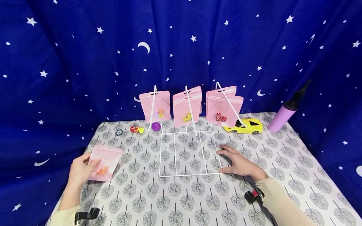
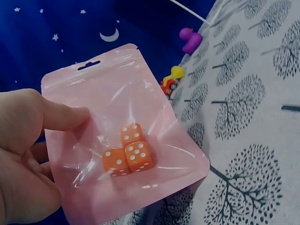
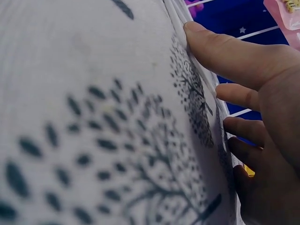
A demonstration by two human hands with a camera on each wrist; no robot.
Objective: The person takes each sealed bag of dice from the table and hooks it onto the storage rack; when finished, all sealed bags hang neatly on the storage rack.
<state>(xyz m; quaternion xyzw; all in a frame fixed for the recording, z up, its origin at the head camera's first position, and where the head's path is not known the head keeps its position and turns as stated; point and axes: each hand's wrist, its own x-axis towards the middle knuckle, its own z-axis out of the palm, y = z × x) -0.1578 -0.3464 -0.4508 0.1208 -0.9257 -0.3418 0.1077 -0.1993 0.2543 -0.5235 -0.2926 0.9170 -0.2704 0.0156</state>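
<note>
In the head view my left hand (image 1: 79, 172) pinches a pink zip bag (image 1: 106, 153) between thumb and fingers at its left edge. Three orange dice (image 2: 133, 153) with white dots show through the bag in the left wrist view; a slotted hang hole is at its top. My right hand (image 1: 237, 160) rests at the right side of a white wire rack's base (image 1: 190, 174), fingers spread and nothing gripped. Pink bags hang from the rack's three arms: a left bag (image 1: 147, 105) with mixed dice, middle bags (image 1: 179, 110) with yellow dice, right bags (image 1: 213, 108) with red dice.
Along the back of the patterned tablecloth (image 1: 167, 216) lie a small round dark item (image 1: 119, 132), a red and yellow toy car (image 1: 137, 129), a purple duck (image 1: 156, 126) and a yellow toy car (image 1: 251, 126). A purple pump (image 1: 281, 119) stands tilted at the back right.
</note>
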